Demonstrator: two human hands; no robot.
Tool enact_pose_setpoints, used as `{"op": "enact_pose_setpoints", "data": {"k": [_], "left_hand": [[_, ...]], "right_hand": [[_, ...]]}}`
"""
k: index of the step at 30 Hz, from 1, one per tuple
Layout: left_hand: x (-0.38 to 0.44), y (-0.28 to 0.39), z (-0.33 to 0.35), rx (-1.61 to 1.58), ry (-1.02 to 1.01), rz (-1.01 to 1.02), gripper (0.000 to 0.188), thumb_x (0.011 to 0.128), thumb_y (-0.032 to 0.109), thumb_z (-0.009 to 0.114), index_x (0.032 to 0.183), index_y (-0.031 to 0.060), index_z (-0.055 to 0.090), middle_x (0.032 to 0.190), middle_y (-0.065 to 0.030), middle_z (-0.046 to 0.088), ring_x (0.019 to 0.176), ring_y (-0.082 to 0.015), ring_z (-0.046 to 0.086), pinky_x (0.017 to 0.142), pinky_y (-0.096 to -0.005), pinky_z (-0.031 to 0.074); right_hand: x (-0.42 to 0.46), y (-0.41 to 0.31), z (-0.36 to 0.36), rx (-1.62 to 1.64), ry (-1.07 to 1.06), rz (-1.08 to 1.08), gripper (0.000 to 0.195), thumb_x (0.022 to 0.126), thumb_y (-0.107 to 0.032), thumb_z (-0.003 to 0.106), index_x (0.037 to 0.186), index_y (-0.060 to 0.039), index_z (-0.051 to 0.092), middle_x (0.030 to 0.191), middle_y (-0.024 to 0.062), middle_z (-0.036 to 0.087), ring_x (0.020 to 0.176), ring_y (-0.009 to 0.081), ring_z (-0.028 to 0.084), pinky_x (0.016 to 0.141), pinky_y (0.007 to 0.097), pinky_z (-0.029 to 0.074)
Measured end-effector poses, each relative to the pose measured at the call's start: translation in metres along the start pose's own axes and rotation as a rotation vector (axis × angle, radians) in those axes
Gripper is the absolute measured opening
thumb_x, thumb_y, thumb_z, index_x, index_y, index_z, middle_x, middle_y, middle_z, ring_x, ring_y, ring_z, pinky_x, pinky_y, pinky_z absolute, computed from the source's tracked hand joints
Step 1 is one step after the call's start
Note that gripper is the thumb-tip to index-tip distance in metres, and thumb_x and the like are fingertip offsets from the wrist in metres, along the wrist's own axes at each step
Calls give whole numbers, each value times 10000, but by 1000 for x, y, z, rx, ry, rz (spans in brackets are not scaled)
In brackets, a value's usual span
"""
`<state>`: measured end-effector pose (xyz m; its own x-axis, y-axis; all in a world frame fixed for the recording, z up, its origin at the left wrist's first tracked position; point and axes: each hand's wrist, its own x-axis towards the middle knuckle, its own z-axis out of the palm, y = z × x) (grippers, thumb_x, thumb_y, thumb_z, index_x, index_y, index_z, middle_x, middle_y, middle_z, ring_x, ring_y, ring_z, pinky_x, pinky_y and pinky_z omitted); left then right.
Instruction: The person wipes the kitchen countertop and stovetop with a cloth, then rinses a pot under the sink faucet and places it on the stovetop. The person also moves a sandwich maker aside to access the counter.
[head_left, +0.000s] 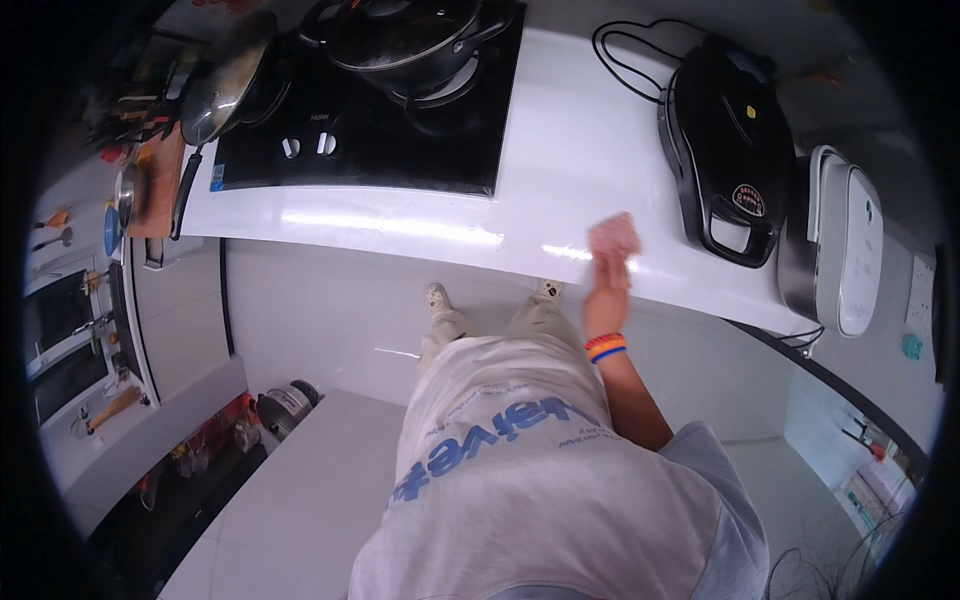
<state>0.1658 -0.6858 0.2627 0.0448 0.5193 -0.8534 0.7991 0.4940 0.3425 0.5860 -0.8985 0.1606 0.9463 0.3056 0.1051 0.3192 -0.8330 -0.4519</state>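
Observation:
My right hand (609, 296) reaches over the front edge of a white countertop (577, 150), with coloured bands at its wrist. Under and ahead of its fingers is a pink cloth (615, 234), slightly blurred, lying against the counter surface. The fingers are together on the cloth's near end. My left hand is out of view. To the right of the cloth sits a black electric griddle (724, 142) with its lid down and a loop handle facing the front edge.
A black Haier gas hob (360, 161) carries a lidded black pot (409, 56) and a glass-lidded pan (225, 94), whose handle projects over the front edge. A white-and-grey appliance (847, 247) stands right of the griddle. A wooden board (156, 180) lies at far left.

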Motion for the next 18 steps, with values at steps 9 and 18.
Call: {"op": "enact_pose_setpoints", "data": {"k": [9,18], "left_hand": [[109,67,-119,92,-6,179,261,877,239,490,958,4,571,828,-93,610,767,-181,577,698,-298,466],[180,108,-234,137,44,230,248,872,228,494,954,5,568,825,-88,608,765,-177,572,698,-294,464]], "right_hand": [[18,-208,113,215,-87,-445,369,816,-84,469,1176,-102,546,1323,104,446,1227,281,418,977,370,384],[-7,-16,23,-126,281,111,552,710,116,415,1228,-55,501,1261,197,464,1196,375,407,1020,389,332]]}}
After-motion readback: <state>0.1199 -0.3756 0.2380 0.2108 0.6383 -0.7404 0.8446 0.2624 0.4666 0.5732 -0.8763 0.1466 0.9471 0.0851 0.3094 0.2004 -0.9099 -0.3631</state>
